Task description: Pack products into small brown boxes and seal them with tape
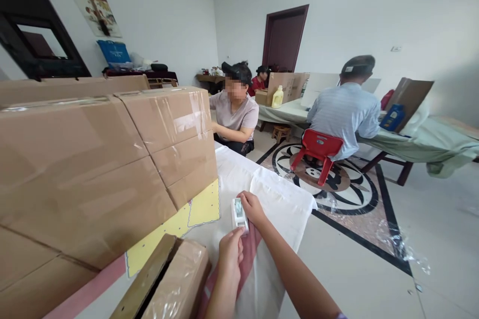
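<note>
A small white oblong item (240,219) with a greenish panel at its far end lies over the white cloth. It may be a small box or a device; I cannot tell which. My left hand (230,250) is closed, pinching its near end between thumb and fingers. Around the far right corner curl the fingers of my right hand (253,208), gripping that end. Below both hands, a pinkish-red stripe runs across the white tablecloth (275,194).
Taped cardboard boxes (86,159) stand stacked at the left, and another carton (175,284) is in front. One person (239,114) crouches beyond the table; another (342,114) sits on a red chair (322,144). Plastic wrap (402,244) litters the floor.
</note>
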Available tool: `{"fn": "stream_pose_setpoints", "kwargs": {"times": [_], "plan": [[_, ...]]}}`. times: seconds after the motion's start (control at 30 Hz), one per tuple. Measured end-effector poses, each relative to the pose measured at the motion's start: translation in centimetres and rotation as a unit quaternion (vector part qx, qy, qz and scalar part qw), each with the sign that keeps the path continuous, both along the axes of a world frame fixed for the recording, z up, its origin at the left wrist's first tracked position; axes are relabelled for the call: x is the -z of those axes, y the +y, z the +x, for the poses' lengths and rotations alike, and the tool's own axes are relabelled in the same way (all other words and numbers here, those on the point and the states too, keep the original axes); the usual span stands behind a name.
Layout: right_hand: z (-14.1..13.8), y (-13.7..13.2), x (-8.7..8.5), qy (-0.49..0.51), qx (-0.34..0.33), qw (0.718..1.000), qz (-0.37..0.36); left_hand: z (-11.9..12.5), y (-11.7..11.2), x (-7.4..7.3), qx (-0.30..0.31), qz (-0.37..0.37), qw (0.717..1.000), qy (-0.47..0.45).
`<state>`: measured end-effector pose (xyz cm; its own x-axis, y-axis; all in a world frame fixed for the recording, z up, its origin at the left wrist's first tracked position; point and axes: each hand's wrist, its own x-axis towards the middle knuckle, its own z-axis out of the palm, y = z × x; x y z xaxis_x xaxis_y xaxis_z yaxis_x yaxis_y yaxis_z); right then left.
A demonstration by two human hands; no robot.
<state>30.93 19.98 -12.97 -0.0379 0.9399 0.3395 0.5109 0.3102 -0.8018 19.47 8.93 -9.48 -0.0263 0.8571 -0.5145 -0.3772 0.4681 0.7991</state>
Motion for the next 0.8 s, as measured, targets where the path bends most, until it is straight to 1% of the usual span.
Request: {"fn": "stream_pose_setpoints", "kwargs": {"times": [0.33, 0.5, 0.63, 0.8], "plan": [[0.0, 0.3, 0.4, 0.03, -0.007, 1.0, 0.0, 0.9, 0.6, 1.5, -0.039, 0.014, 0.999, 0.032], [0.0, 0.2, 0.3, 0.042, -0.012, 0.999, -0.001, 1.0, 0.7, 2.1, -0.044, 0.013, 0.998, 0.033], [0.0, 0.1, 0.2, 0.044, -0.015, 0.999, -0.002, 1.1, 0.7, 2.2, -0.057, 0.019, 0.998, 0.029], [0.0, 0.0, 0.2, 0.047, -0.015, 0.999, -0.007, 1.2, 0.5, 2.0, -0.064, 0.028, 0.997, 0.021]]}}
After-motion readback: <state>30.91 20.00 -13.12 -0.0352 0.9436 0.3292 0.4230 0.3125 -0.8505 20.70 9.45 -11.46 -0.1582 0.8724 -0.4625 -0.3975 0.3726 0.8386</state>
